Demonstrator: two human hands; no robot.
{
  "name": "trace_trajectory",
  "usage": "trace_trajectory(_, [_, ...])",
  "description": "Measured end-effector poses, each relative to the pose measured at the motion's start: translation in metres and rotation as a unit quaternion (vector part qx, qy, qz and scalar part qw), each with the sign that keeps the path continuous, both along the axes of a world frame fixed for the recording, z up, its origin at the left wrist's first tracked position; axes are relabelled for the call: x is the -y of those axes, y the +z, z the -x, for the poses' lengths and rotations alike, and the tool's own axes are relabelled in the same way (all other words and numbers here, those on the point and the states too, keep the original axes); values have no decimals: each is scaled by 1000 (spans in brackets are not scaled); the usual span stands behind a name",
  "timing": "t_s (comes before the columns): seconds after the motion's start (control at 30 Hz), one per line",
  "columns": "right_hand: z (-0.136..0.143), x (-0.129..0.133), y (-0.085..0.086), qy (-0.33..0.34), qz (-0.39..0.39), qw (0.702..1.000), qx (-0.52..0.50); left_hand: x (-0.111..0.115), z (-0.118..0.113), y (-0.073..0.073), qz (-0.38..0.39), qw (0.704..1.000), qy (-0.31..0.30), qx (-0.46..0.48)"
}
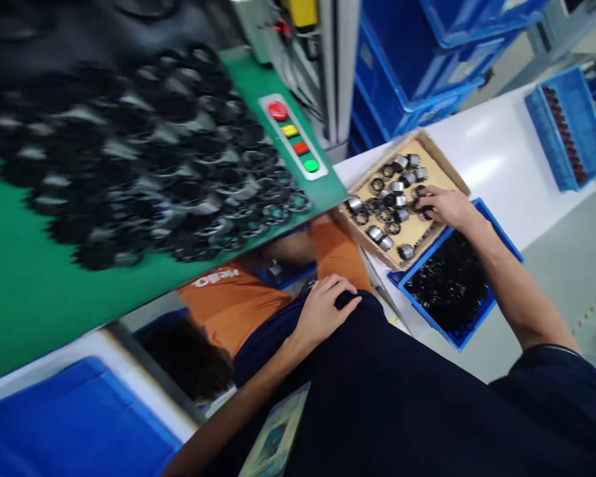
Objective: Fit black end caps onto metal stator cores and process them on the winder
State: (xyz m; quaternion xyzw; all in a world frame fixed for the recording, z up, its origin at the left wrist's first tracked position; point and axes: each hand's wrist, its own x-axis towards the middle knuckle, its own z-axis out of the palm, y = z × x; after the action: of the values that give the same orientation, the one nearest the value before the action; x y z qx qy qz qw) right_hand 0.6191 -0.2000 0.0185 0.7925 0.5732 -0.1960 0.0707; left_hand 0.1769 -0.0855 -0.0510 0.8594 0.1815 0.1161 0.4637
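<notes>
My right hand point(444, 204) reaches into a shallow cardboard box point(430, 235) on the white table, its fingers curled at a dark ring. Whether the ring is gripped cannot be made out. Several black and silver rings point(397, 189) lie in the box, to the left of that hand. My left hand point(326, 306) rests on my lap with its fingers apart and nothing in it. Beside the box, a blue bin point(496, 232) holds many small black parts point(449, 281), below my right forearm.
Many black ring parts point(213, 152) cover part of the green worktop point(24, 278). A button panel point(294, 136) sits at its right end. Stacked blue crates point(402, 73) stand behind the white table point(506, 159); a blue tray point(583, 126) lies at its far end.
</notes>
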Motion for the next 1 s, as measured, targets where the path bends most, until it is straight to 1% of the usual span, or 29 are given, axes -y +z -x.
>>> trace_trajectory(0.1, [-4,-3,-1,8,-23,1000,7,-13,31,-5,4,997,77,-9])
trace_trajectory(0.17, [-7,-5,0,15,-42,999,6,-22,46,-4,5,992,123,-2])
trace_trajectory(0.23, [-10,-5,7,24,-65,998,9,-30,58,0,5,987,162,19])
trace_trajectory(0.3, [-7,-1,21,38,-96,995,16,-36,71,6,0,979,198,48])
trace_trajectory(0.37, [5,7,43,56,-134,989,25,-43,87,12,-12,967,239,82])
trace_trajectory(0.4, [16,11,57,65,-155,985,29,-47,96,15,-21,959,263,101])
trace_trajectory(0.47, [50,10,85,96,-185,978,34,-59,115,17,-42,936,318,142])
trace_trajectory(0.5, [74,4,100,122,-195,973,32,-67,126,17,-54,920,350,165])
trace_trajectory(0.53, [102,-7,113,168,-197,965,36,-76,135,15,-64,902,383,188])
trace_trajectory(0.6, [167,-44,134,280,-189,941,14,-98,151,9,-76,866,438,230])
trace_trajectory(0.67, [235,-96,145,385,-170,907,-10,-122,162,2,-76,842,467,257])
trace_trajectory(0.7, [266,-123,145,430,-156,889,-10,-134,165,-2,-73,838,471,265])
trace_trajectory(0.77, [321,-175,139,501,-109,858,-5,-154,168,-7,-67,838,470,269])
trace_trajectory(0.83, [362,-215,128,534,-46,844,14,-167,168,-9,-59,845,462,261])
trace_trajectory(0.9, [386,-242,118,545,2,837,38,-175,167,-6,-56,858,448,246])
trace_trajectory(1.0, [399,-263,108,551,30,831,72,-178,164,2,-59,875,430,213])
